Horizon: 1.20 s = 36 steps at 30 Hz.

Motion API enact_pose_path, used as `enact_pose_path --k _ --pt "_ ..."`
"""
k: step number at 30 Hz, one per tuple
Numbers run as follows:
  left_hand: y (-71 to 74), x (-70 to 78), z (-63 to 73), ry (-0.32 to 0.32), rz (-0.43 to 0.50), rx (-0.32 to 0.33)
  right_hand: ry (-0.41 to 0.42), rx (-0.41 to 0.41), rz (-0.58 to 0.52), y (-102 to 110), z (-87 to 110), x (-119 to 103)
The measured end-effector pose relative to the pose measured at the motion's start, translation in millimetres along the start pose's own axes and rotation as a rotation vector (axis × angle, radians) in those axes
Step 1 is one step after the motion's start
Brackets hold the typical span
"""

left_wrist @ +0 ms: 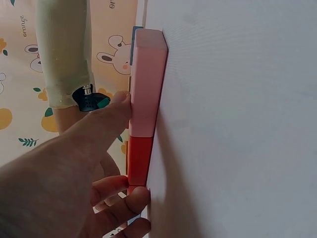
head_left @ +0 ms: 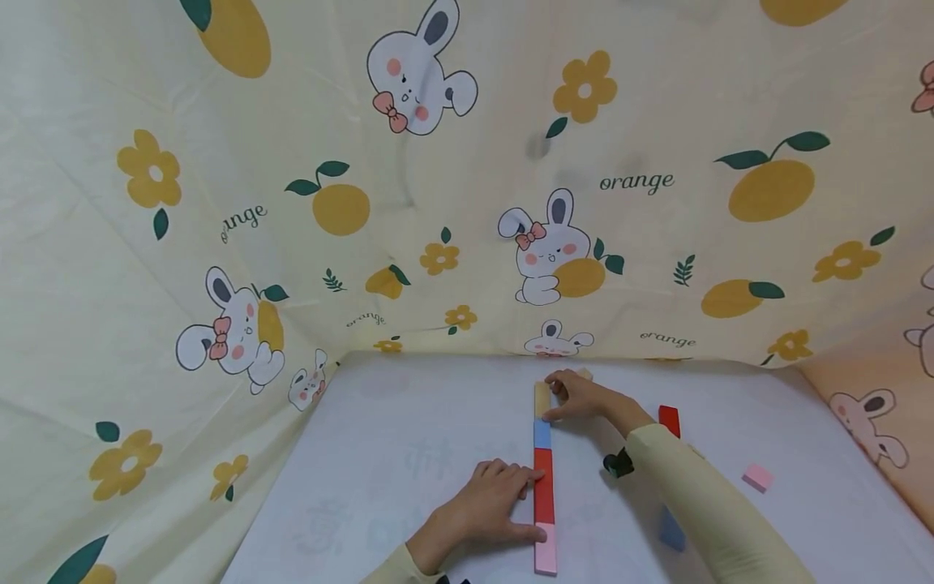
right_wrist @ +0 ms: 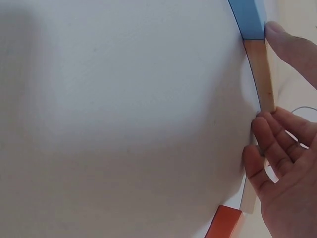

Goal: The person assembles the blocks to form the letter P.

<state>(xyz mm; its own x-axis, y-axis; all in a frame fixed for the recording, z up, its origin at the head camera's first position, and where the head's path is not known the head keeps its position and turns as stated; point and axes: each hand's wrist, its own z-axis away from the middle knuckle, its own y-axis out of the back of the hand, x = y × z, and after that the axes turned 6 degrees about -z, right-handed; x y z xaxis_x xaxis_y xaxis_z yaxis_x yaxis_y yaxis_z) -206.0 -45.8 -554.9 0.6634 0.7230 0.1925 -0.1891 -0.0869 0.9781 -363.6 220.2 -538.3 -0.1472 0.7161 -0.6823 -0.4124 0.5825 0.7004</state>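
Observation:
A straight row of blocks runs away from me on the white table. A pink block [head_left: 545, 551] stands nearest, then a red stretch [head_left: 543, 499], a blue block [head_left: 542, 434] and a plain wooden block [head_left: 541, 397]. My left hand [head_left: 485, 507] lies along the row's left side, its thumb touching the pink block and its fingers reaching the red stretch. At the far end, my right hand [head_left: 584, 397] spans the wooden block from the right. Its thumb [right_wrist: 285, 42] touches the blue block's side near the joint, and its bent fingers [right_wrist: 270, 136] touch the wooden block's far end.
To the right lie a red block [head_left: 669, 419], a blue block [head_left: 672, 531] partly behind the right sleeve [head_left: 700, 495], and a small pink block [head_left: 758, 477]. A wooden piece [head_left: 585, 374] shows beyond the right hand. Printed cloth [head_left: 467, 268] hangs at the table's far edge and sides.

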Motion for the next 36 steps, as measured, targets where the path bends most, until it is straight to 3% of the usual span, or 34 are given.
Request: enact_pose_path --k 8,13,21,28,36 --pt "2.1 -0.8 -1.6 0.014 0.019 -0.009 -0.008 0.006 0.002 2 0.5 -1" --pt "2.0 -1.1 -6.5 0.049 0.06 0.021 -0.006 0.012 0.012 4 1.0 -3" --pt "0.6 0.0 -11.9 0.063 0.037 0.07 0.042 0.026 0.013 7 3.1 -3" --pt "3.0 -3.9 -16.3 0.06 0.072 0.063 0.124 0.142 0.004 18 6.5 6" --pt "0.7 -8.7 -18.6 0.049 0.055 -0.003 0.024 0.268 0.102 21 8.1 26"
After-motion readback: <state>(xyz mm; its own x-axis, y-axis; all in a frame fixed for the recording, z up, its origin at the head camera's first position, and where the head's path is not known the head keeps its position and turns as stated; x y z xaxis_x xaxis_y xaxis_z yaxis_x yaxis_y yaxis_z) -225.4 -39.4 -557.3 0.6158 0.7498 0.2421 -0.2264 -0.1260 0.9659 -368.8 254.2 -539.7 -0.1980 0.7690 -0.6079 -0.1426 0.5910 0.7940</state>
